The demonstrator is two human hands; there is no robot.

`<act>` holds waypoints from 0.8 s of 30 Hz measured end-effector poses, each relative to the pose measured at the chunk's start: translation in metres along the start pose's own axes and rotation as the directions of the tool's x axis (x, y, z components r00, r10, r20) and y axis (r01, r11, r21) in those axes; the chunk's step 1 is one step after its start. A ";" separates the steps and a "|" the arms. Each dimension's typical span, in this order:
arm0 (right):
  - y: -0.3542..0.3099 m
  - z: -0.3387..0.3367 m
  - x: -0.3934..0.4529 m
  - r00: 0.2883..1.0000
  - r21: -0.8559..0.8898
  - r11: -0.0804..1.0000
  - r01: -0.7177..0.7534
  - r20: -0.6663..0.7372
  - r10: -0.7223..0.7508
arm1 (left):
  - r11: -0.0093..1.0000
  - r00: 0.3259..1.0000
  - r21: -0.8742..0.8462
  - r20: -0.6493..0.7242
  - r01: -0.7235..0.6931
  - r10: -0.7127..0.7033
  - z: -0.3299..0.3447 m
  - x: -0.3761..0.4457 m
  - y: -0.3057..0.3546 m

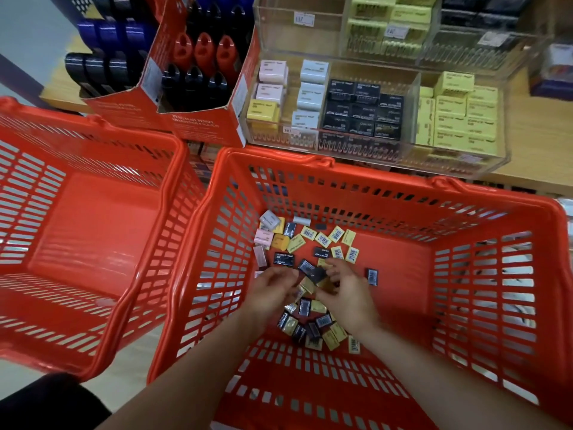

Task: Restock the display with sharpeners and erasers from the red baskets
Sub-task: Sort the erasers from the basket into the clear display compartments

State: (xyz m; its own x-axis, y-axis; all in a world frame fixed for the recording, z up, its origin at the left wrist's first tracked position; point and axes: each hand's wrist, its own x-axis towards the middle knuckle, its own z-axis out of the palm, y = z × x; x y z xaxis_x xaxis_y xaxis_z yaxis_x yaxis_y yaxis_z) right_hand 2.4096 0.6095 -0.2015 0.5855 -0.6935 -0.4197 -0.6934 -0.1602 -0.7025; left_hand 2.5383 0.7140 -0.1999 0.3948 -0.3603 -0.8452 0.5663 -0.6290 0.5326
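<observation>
Both my hands reach down into the right red basket (496, 274), whose floor holds several loose yellow, black and pink erasers (322, 240). My right hand (347, 293) pinches a small black eraser (319, 276) and a yellow one under it. My left hand (273, 290) has its fingers curled over the pile beside it; what it holds is hidden. The left red basket (93, 231) shows nothing inside. Above, a clear acrylic display (412, 97) holds rows of pink, white, black and yellow erasers. A red cardboard box (198, 119) holds red and black sharpeners (201, 54).
Blue and black sharpeners (102, 48) stand in rows on the wooden shelf at the upper left. A second acrylic tier (341, 23) behind holds more yellow and black erasers. A dark shape, part of my clothing (46, 401), sits at the bottom left.
</observation>
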 end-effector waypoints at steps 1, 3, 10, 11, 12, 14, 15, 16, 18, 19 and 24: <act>-0.007 0.002 0.000 1.000 0.060 0.998 0.004 -0.010 -0.004 | 0.994 0.998 -0.109 0.058 0.023 -0.017 0.003 -0.002 0.005; -0.020 0.008 0.000 0.999 0.156 0.987 0.046 0.019 -0.050 | 0.983 0.993 -0.182 0.115 0.022 0.000 0.008 -0.006 0.014; -0.004 0.006 0.025 0.987 -0.296 0.944 0.147 0.102 -0.122 | 0.987 0.980 -0.163 -0.197 0.006 -0.039 -0.017 0.006 0.017; -0.001 0.007 0.029 0.987 -0.376 0.915 0.145 0.113 -0.111 | 0.994 0.978 -0.110 -0.206 0.008 -0.030 -0.022 0.009 0.016; 0.001 0.009 0.031 0.987 -0.444 0.884 0.147 0.128 -0.099 | 0.998 0.978 -0.068 -0.208 0.006 -0.020 -0.025 0.010 0.015; 0.001 0.017 0.033 0.985 -0.545 0.825 0.152 0.150 -0.083 | 0.998 0.981 -0.058 -0.192 0.008 -0.019 -0.025 0.011 0.016; 0.001 0.022 0.034 0.986 -0.571 0.806 0.155 0.143 -0.088 | 0.997 0.984 -0.070 -0.178 0.011 -0.024 -0.024 0.011 0.018; 0.001 0.025 0.036 0.987 -0.589 0.793 0.155 0.130 -0.096 | 0.997 0.985 -0.077 -0.169 0.013 -0.026 -0.023 0.012 0.019; -0.001 0.030 0.040 0.989 -0.580 0.801 0.145 0.108 -0.101 | 0.998 0.986 -0.064 -0.163 0.011 -0.022 -0.021 0.014 0.022; -0.003 0.030 0.041 0.989 -0.537 0.832 0.140 0.106 -0.098 | 0.998 0.987 -0.067 -0.159 0.006 -0.017 -0.020 0.014 0.023; -0.015 0.018 0.034 0.985 -0.077 0.997 -0.026 0.166 0.039 | 0.996 0.987 -0.092 -0.159 0.001 -0.015 -0.015 0.005 0.032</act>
State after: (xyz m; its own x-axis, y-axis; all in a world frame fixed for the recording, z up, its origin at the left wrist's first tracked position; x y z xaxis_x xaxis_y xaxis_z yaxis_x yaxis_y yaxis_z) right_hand 2.4471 0.6011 -0.2157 0.6199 -0.5727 -0.5365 -0.7387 -0.1952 -0.6452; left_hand 2.5691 0.7024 -0.1866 0.4960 -0.2365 -0.8355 0.6309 -0.5629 0.5339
